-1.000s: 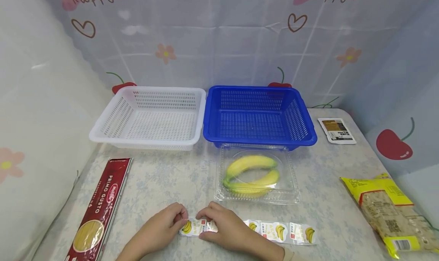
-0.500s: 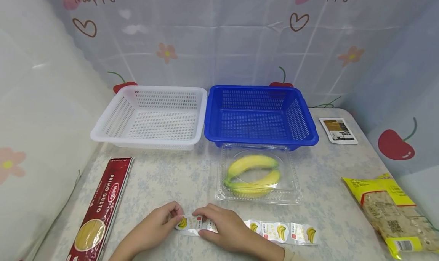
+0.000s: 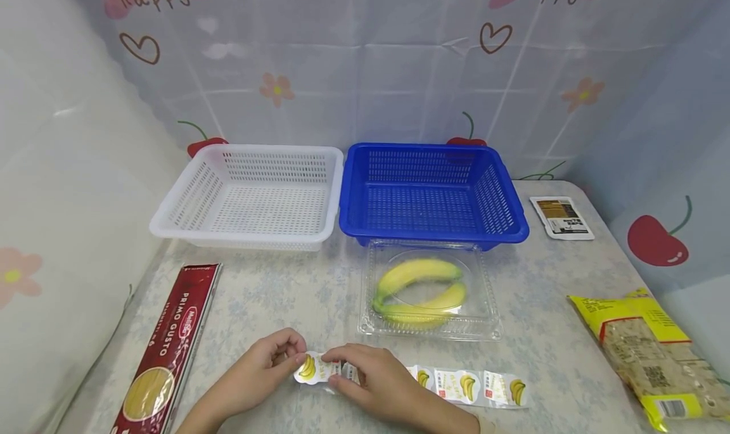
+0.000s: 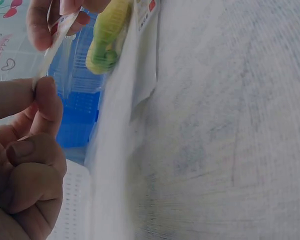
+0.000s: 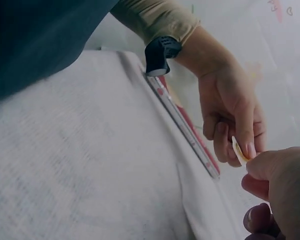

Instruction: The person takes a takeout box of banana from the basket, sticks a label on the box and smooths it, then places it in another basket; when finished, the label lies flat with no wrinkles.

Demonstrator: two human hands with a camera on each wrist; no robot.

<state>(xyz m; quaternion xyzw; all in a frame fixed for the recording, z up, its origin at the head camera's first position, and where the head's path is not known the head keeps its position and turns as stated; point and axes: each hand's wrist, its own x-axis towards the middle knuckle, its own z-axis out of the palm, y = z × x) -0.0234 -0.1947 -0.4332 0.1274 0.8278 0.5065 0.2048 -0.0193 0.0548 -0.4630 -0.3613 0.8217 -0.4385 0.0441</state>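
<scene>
Banana sticker [image 3: 308,367], in head view, had its long axis sideways between left hand [image 3: 258,372] and right hand [image 3: 379,382]; left wrist view showed each grip pinching an end; right wrist view showed neither hand nearer.

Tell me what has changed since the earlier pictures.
The white label printed with yellow bananas has lifted above the left end of the glossy strip of labels; left hand and right hand pinch it. The blue plastic basket, white plastic basket and clear plastic box stayed put.
</scene>
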